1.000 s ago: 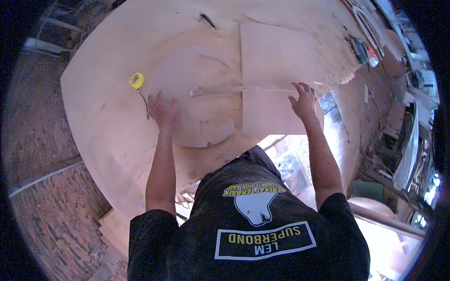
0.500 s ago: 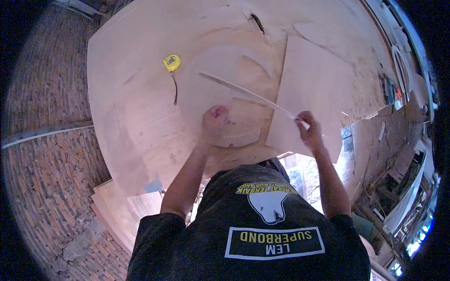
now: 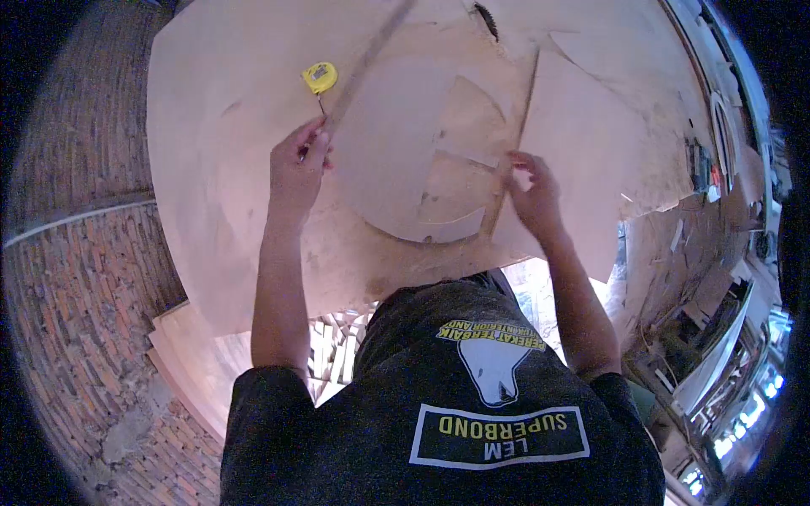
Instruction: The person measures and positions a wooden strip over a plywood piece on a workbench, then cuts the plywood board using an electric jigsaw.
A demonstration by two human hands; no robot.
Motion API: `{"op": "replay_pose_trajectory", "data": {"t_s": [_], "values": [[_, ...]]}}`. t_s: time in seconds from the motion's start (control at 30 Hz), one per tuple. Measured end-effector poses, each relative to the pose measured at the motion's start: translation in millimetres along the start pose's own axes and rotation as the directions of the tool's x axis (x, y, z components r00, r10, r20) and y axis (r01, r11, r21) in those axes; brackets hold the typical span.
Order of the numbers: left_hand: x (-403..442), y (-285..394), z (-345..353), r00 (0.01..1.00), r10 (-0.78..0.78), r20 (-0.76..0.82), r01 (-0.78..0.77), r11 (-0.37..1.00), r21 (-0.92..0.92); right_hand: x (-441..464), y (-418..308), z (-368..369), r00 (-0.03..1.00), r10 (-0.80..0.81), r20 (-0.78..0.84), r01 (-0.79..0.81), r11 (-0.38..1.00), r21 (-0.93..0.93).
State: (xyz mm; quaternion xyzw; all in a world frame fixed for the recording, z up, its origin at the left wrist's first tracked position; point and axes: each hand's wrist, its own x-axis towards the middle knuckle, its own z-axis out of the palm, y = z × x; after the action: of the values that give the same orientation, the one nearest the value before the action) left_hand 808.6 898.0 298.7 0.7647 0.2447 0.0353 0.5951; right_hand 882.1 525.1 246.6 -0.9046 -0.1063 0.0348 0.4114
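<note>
My left hand point(image 3: 299, 156) is closed, fingertips pinched, just below the yellow tape measure point(image 3: 319, 78). The tape's dark strap point(image 3: 322, 104) runs down to these fingers, and the near end of a long thin strip point(image 3: 371, 55), blurred, also lies there. Which of the two the fingers hold I cannot make out. My right hand point(image 3: 531, 185) has curved fingers with a gap between thumb and fingers. It hovers by the left edge of a pale flat panel point(image 3: 574, 160), with nothing visible in it. A rounded thin sheet point(image 3: 384, 152) lies between my hands.
Toothed saw blade point(image 3: 487, 22) sticks up through the worktable point(image 3: 211, 185) at the far side. Curved offcuts point(image 3: 477, 101) lie near the middle. A brick wall point(image 3: 84, 337) stands on the left; tools point(image 3: 702, 169) and scraps are at the right.
The thin strip has left my right hand and swung round, now pointing away to the upper right. My left hand has moved left and forward to the tape measure; my right hand shifted slightly left.
</note>
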Motion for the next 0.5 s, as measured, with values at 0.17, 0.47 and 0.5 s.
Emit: {"op": "replay_pose_trajectory", "data": {"t_s": [0.17,0.47,0.5], "values": [[-44,-104,-5,0.995,-0.063,0.075,0.041,0.964,0.264,30,50,-5,0.996,0.086,0.031,-0.083,0.992,-0.096],[-93,-158,31,0.992,0.121,-0.026,-0.106,0.939,0.328,55,50,67,0.985,0.026,0.169,-0.024,1.000,-0.016],[-94,-162,34,0.986,0.158,-0.045,-0.134,0.934,0.330,61,49,73,0.983,-0.010,0.183,0.020,0.998,-0.053]]}}
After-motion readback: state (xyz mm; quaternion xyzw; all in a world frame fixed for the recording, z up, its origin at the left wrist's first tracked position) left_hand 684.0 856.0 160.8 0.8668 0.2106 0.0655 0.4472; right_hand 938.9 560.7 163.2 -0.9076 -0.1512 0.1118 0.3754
